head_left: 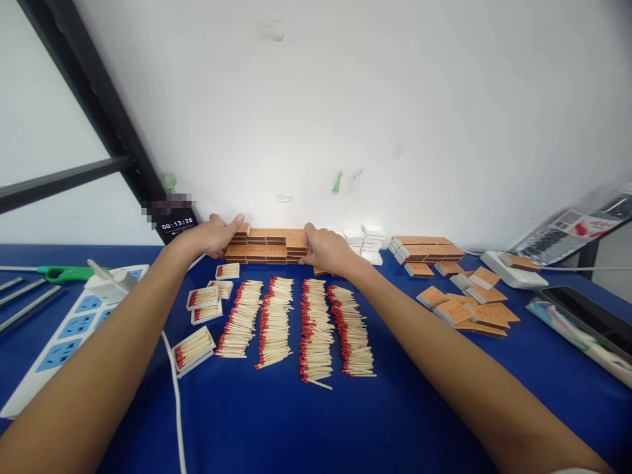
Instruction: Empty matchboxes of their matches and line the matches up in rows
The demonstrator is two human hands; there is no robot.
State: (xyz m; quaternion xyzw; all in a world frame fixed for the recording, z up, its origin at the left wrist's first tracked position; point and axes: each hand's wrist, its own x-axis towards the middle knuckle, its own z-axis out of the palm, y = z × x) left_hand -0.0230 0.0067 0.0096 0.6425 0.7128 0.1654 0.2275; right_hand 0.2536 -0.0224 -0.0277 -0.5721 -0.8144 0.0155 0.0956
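Note:
A low stack of orange matchboxes (266, 247) stands against the wall, between my two hands. My left hand (216, 235) grips its left end, the thumb on the top boxes and the fingers behind and beside them. My right hand (326, 249) holds the right end, with thumb and fingers pressed on the end boxes. In front lie several rows of loose red-tipped matches (316, 329). White trays filled with matches (202, 297) lie left of the rows. A few orange boxes are partly hidden under my right wrist.
White empty trays (371, 240) are piled right of my right hand. Beyond them are stacked matchboxes (427, 249) and a loose heap of orange boxes (474, 309). At left are a power strip (74, 329), a white cable (178, 408) and a phone timer (175, 220).

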